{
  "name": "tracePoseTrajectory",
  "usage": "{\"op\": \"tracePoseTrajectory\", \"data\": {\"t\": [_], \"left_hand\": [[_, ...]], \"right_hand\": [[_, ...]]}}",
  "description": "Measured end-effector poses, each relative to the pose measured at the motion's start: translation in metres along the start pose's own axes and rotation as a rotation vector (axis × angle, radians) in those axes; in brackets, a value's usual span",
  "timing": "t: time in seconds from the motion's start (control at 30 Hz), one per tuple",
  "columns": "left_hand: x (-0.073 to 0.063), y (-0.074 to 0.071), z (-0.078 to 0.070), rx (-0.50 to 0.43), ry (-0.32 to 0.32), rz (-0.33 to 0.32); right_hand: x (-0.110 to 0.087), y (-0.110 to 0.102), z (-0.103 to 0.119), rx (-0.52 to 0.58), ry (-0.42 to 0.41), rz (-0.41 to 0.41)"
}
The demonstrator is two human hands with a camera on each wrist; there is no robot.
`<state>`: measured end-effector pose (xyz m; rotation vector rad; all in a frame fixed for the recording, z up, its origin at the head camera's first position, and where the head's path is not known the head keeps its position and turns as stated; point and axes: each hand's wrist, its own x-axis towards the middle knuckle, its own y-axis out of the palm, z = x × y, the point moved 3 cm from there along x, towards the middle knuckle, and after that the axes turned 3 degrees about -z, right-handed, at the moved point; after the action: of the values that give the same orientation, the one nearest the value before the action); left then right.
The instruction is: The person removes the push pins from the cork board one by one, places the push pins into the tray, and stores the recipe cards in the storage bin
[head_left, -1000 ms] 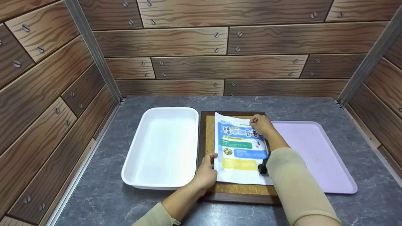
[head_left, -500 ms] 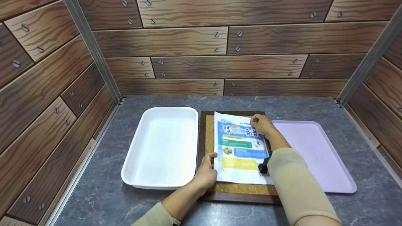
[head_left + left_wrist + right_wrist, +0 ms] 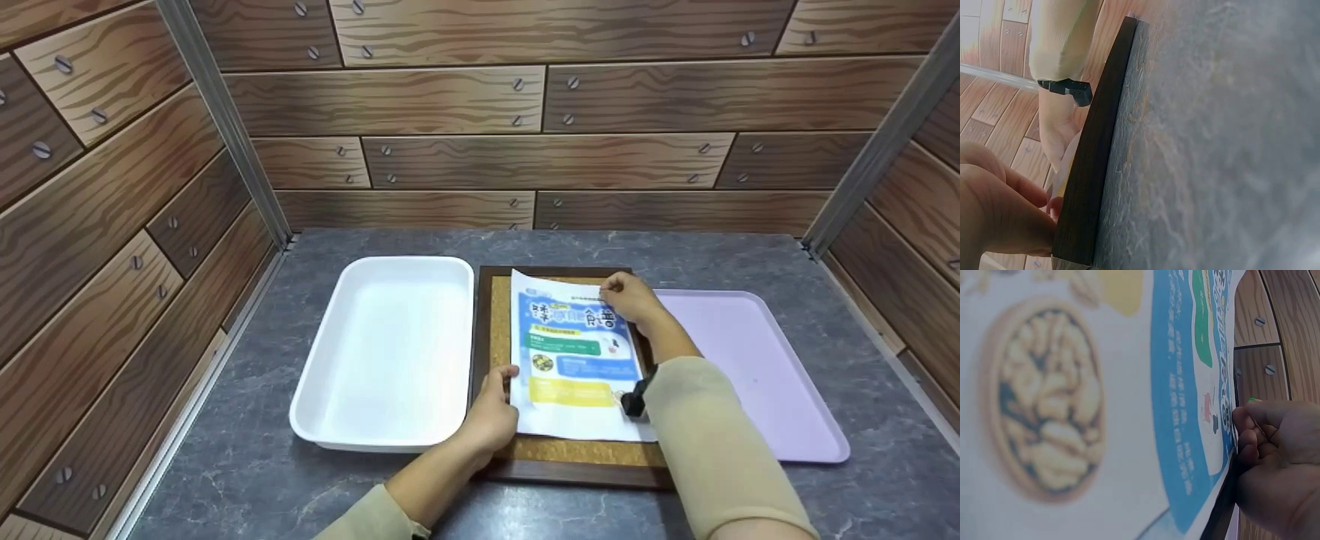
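Paper, a white rectangular sheet printed with blue, green and yellow blocks, lies over a cork board in a dark brown frame. In the head view, with 12 o'clock at the far side, the sheet's 11 o'clock corner overlaps the frame's far strip, and cork shows along its 6 and 9 o'clock edges.

Of the two hands, the right hand is at the sheet's 1 o'clock corner, fingers curled, pinching a small green piece that is mostly hidden. The left hand is at the sheet's 8 o'clock edge with bent fingers; whether it grips the paper or only rests there, I cannot tell.

A deep white rounded tray stands at the board's 9 o'clock, a flat lilac tray at its 3 o'clock, all on a grey marbled bench.
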<state>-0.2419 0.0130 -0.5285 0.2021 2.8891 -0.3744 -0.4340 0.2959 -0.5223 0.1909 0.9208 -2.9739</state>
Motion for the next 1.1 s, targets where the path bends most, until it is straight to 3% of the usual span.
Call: {"op": "tracePoseTrajectory", "data": {"t": [0.67, 0.97, 1.1], "left_hand": [[-0.006, -0.003, -0.01, 0.084, 0.073, -0.004], [-0.011, -0.01, -0.017, 0.072, 0.098, 0.036], [-0.012, -0.015, -0.023, 0.095, 0.107, 0.038]], "right_hand": [[-0.01, -0.002, -0.003, -0.019, -0.031, 0.03], [-0.01, -0.004, -0.006, 0.107, -0.02, -0.075], [-0.014, -0.006, -0.005, 0.153, -0.003, -0.071]]}}
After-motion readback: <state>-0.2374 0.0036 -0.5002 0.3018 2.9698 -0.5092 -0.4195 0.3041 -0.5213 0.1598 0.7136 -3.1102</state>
